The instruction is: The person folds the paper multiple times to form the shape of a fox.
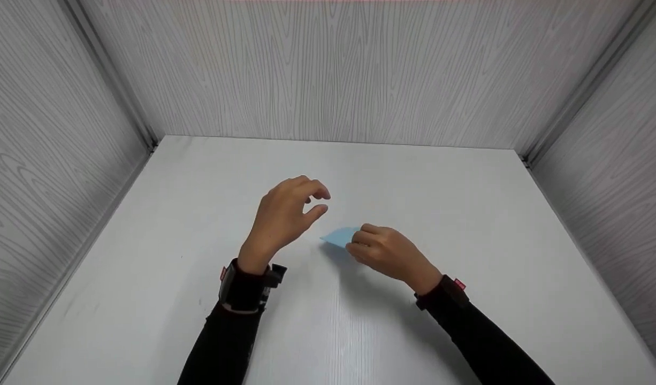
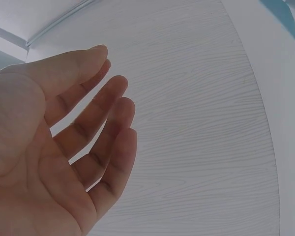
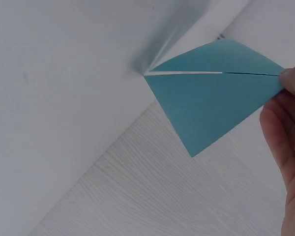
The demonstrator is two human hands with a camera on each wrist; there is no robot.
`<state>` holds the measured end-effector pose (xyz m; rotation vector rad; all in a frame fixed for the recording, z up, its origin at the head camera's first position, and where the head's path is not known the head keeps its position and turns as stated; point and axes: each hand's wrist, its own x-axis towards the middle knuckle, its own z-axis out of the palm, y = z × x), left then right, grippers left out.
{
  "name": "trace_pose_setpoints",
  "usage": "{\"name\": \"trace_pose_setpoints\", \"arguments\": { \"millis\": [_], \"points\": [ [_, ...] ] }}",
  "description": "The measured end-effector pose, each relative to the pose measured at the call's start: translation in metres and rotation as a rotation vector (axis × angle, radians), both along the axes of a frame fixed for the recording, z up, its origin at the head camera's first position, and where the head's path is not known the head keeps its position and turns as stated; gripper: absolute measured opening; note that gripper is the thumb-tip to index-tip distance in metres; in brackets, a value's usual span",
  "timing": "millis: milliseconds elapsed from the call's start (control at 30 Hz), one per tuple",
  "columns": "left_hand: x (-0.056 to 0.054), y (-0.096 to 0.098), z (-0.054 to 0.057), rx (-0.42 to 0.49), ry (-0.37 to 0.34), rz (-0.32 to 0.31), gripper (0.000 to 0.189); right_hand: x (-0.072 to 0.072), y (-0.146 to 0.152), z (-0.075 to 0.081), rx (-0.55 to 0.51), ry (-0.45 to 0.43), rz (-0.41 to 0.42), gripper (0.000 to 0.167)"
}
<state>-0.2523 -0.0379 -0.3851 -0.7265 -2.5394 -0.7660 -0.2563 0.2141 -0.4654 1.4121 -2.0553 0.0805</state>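
A folded piece of light blue paper [image 3: 211,108] is pinched at one corner by my right hand [image 1: 388,252]. In the right wrist view two flaps meet along a centre slit, giving it a kite-like outline, and the thumb lies over its corner. From the head view, the paper [image 1: 338,237] pokes out to the left of the right hand's fingers, with a shadow below it. My left hand [image 1: 288,214] is raised to the upper left of the paper, fingers loosely bent and nothing between them. In the left wrist view the palm of the left hand [image 2: 64,142] shows bare.
A white tabletop [image 1: 199,176] lies under both hands. Grey wood-grain panels enclose it: a back wall [image 1: 328,69], a left wall [image 1: 33,160] and a right wall [image 1: 617,160]. Dark sleeves and wrist straps [image 1: 246,289] cover the forearms.
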Motion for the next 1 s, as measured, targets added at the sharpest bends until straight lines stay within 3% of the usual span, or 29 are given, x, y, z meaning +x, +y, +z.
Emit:
{"name": "trace_pose_setpoints", "arguments": {
  "millis": [267,433,600,733,833,1000],
  "points": [
    [-0.002,0.002,-0.002,-0.032,-0.042,0.001,0.014,0.008,0.003,-0.019,0.156,-0.137,-0.084,0.007],
    [-0.003,0.005,-0.005,-0.034,-0.067,-0.025,0.010,0.010,0.007,-0.026,0.196,-0.197,-0.122,0.009],
    [-0.006,0.008,-0.011,-0.047,-0.118,-0.045,0.007,0.008,0.013,-0.020,0.120,-0.411,-0.113,0.013],
    [-0.008,0.014,-0.018,-0.068,-0.147,-0.072,0.008,0.001,0.018,-0.011,-0.037,-0.602,-0.188,0.012],
    [-0.010,0.022,-0.027,-0.105,-0.212,-0.113,0.011,-0.004,0.022,-0.007,-0.117,-0.674,-0.262,0.011],
    [-0.012,0.038,-0.047,-0.188,-0.330,-0.170,0.013,-0.007,0.022,-0.010,-0.139,-0.743,-0.301,0.007]
  ]
}}
